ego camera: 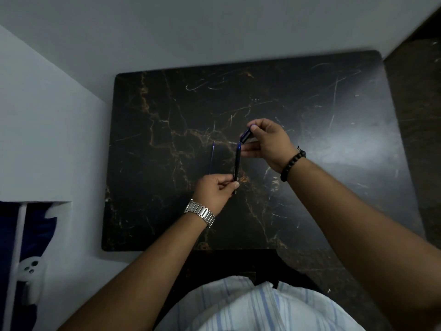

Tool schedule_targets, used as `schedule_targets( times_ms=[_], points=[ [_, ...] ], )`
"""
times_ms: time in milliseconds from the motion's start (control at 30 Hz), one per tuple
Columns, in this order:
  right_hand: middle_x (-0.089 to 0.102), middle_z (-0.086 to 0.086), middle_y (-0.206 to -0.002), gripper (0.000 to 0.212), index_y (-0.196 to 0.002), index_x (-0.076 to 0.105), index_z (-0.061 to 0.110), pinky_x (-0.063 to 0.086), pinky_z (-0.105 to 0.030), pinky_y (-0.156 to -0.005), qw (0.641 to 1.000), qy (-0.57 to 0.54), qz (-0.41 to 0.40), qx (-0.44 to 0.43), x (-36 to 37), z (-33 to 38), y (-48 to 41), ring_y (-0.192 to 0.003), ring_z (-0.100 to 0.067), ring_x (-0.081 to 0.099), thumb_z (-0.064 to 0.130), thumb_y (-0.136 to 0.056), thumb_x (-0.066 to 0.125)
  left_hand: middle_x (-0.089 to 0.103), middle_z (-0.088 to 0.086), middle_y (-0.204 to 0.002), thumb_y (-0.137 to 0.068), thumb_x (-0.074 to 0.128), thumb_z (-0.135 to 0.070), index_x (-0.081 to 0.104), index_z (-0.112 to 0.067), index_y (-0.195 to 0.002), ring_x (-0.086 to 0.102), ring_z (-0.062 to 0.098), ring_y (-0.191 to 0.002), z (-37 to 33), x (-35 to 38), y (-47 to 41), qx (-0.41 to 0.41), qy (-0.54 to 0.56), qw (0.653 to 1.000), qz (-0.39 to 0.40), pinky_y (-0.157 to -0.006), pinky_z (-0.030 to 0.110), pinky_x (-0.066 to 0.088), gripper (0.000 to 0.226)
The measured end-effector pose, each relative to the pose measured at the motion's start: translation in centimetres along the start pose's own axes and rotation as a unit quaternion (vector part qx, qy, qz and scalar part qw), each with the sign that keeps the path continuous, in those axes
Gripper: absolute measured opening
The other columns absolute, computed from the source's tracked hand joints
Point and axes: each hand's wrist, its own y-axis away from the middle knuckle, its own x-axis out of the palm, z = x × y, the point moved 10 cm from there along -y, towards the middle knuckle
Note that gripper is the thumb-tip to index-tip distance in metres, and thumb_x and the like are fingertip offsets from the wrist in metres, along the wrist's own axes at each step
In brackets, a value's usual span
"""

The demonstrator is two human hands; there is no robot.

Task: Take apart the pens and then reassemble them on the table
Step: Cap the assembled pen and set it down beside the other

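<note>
My left hand point(217, 191) pinches the near end of a dark blue pen barrel point(237, 163), which stands tilted above the black marble table point(167, 115) with its tip pointing away from me. Just beyond that tip, my right hand point(267, 142) holds a short blue pen cap point(247, 136) between thumb and fingers; cap and barrel are apart. A thin blue refill point(212, 157) lies on the table left of the barrel.
White walls close in the table at the left and back. A white controller point(29, 271) hangs low at the left. The table's near edge is just in front of my striped shirt point(262, 306).
</note>
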Motion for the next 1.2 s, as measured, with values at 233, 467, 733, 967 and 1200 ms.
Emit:
schedule_targets(
  times_ms=[233,467,733,967,1200],
  points=[
    [0.072,-0.008,-0.086,0.012,-0.103,0.056,0.014,0.064,-0.041,-0.061,0.999,0.049,-0.002,-0.019,-0.2,0.6,0.3,-0.059,-0.021,0.069,0.016,-0.105,0.044,0.078,0.007,-0.089,-0.085,0.075,-0.012,0.076,-0.011,-0.106,0.076,0.023,-0.079,0.2,0.3,0.1,-0.001,-0.012,1.000,0.003,-0.077,0.036,0.063,0.021],
    [0.065,-0.013,-0.095,0.010,-0.102,0.057,0.014,0.063,-0.035,-0.057,0.987,0.156,0.021,-0.036,0.5,0.8,0.4,-0.059,-0.016,0.070,0.012,-0.104,0.047,0.078,0.000,-0.083,-0.084,0.075,-0.013,0.074,-0.033,-0.093,0.076,0.019,-0.076,0.0,0.4,0.5,0.004,-0.017,1.000,0.002,-0.077,0.039,0.063,0.022],
    [0.070,-0.004,-0.087,0.014,-0.110,0.060,0.009,0.064,-0.037,-0.069,0.960,0.265,0.071,-0.045,1.5,1.0,1.2,-0.074,-0.020,0.071,0.010,-0.103,0.048,0.078,-0.001,-0.084,-0.084,0.076,-0.017,0.077,-0.024,-0.100,0.075,0.016,-0.074,0.3,0.4,0.5,0.003,-0.030,1.000,0.001,-0.076,0.040,0.063,0.018],
    [0.069,-0.003,-0.086,0.016,-0.113,0.060,0.006,0.063,-0.036,-0.068,0.957,0.277,0.071,-0.055,1.7,1.3,1.9,-0.073,-0.019,0.070,0.009,-0.103,0.048,0.077,0.001,-0.081,-0.085,0.075,-0.011,0.076,-0.016,-0.101,0.074,0.014,-0.071,-0.5,0.5,0.7,-0.011,0.009,1.000,-0.005,-0.067,0.027,0.059,0.017],
    [0.072,-0.010,-0.092,0.014,-0.105,0.061,0.014,0.064,-0.045,-0.073,0.965,0.249,0.059,-0.062,1.4,1.8,1.9,-0.087,-0.032,0.075,0.009,-0.102,0.049,0.077,0.004,-0.083,-0.084,0.075,-0.011,0.076,-0.011,-0.103,0.075,0.015,-0.072,-1.8,0.5,0.3,-0.010,0.006,1.000,-0.013,-0.064,0.022,0.059,0.018]
  ],
)
